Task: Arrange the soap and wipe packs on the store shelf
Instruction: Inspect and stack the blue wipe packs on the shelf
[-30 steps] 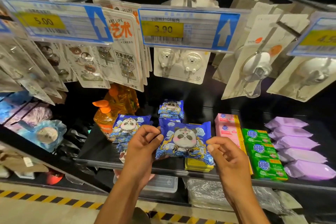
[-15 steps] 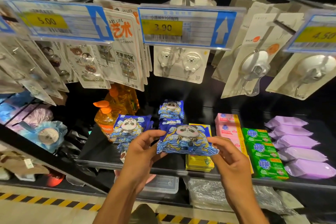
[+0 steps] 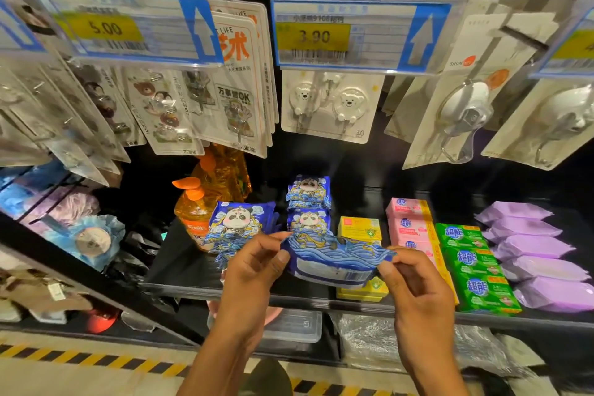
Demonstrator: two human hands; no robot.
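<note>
Blue panda wipe pack (image 3: 334,262), lower centre of frame: we pinch its left edge with our left hand (image 3: 254,270) and its right edge with our right hand (image 3: 414,286), the pack stretched flat between both grips above the shelf (image 3: 180,280).

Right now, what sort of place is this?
A shop aisle, likely household goods: price tags on rails, carded hooks hanging above, soap bars in rows on the shelf.

The held panda wipe pack (image 3: 334,262) hides the lower part of the panda pack (image 3: 308,219) behind it and the middle of the yellow soap stack (image 3: 360,227) at its three o'clock. The ten o'clock price tag (image 3: 16,26) and the two o'clock price tag (image 3: 575,45) run off the edges. Small print on the 3.90 tag (image 3: 353,36) blurs.
</note>
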